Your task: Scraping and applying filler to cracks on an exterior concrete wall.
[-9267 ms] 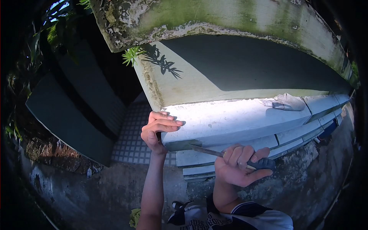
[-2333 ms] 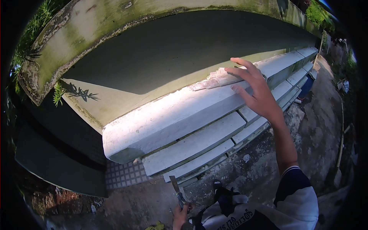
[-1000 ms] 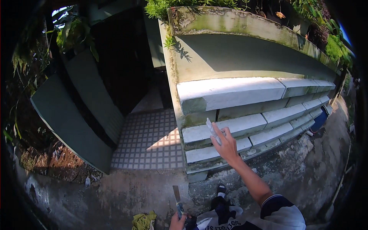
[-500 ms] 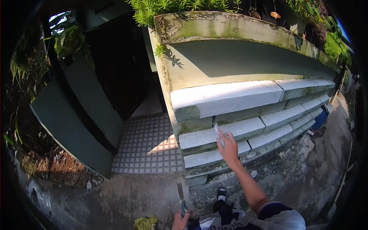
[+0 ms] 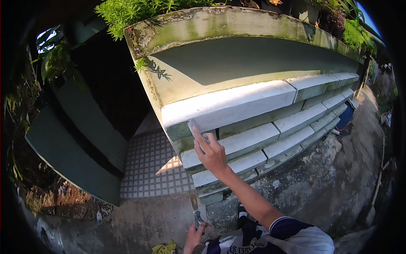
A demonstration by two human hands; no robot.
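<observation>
My right hand [image 5: 210,153] is closed around a small flat tool [image 5: 192,125], whitish-grey at its end, with the index finger stretched along it. Its tip meets the front face of the top ledge block [image 5: 237,103], where white coating borders a bare green-grey patch [image 5: 178,131] at the left end. The tool's handle is mostly hidden in the palm. Low in the picture, my left hand [image 5: 193,238] grips a putty knife [image 5: 197,216] by its dark handle, the narrow blade pointing up and away from me.
Below the top block run stepped ledges [image 5: 249,137] with white tops and mossy gaps. A planter rim [image 5: 237,25] with greenery overhangs them. To the left are a tiled entrance floor [image 5: 148,169] and a green door panel [image 5: 72,148]. A yellow cloth [image 5: 164,247] lies on the ground; a blue container [image 5: 346,115] stands far right.
My right hand has moved left and up, from the gap beside the middle ledge to the top block's left end. The left hand still holds the putty knife. The view has shifted.
</observation>
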